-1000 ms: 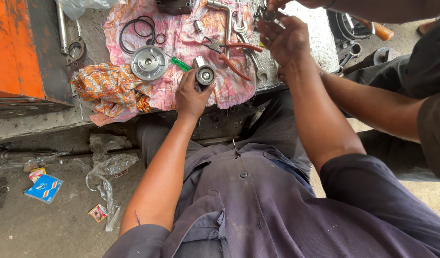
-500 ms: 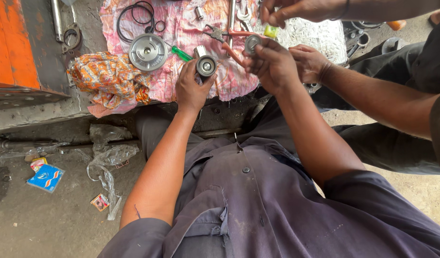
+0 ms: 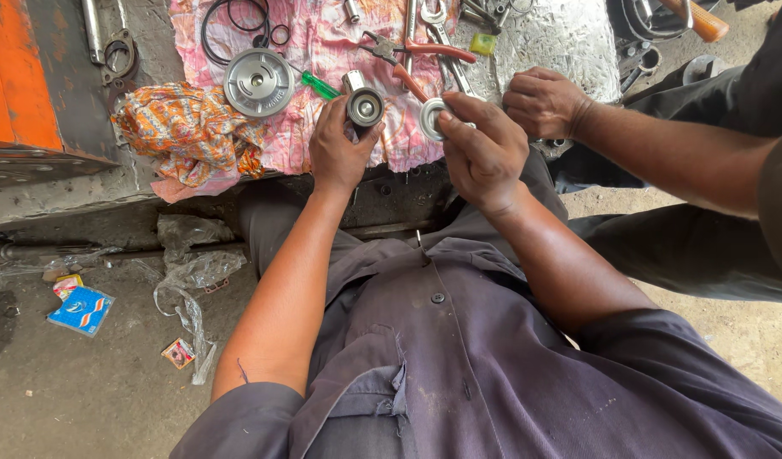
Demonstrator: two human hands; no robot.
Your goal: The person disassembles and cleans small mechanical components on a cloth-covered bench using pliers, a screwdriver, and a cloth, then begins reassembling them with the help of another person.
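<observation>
Left fingers: the left hand (image 3: 340,149) was curled around a small metal roller with a bearing at its centre (image 3: 364,106), gripping it over the pink cloth (image 3: 323,51) at the counter's edge.
Right fingers: the right hand (image 3: 484,153) pinched a round silver bearing ring (image 3: 431,117), held just beside the roller but apart from it.
Change: a second earlier that right hand was reaching up among the tools with nothing visibly in it; it had since drawn back towards the body with the ring, while the left hand barely shifted.
Meaning: I'd judge the two parts were being brought together for comparing or fitting.
Around: red-handled pliers (image 3: 425,51), a grooved pulley (image 3: 258,82), black O-rings (image 3: 234,21), an orange rag (image 3: 187,132).
Other person: a co-worker's hand (image 3: 544,102) rested on the counter nearby.
</observation>
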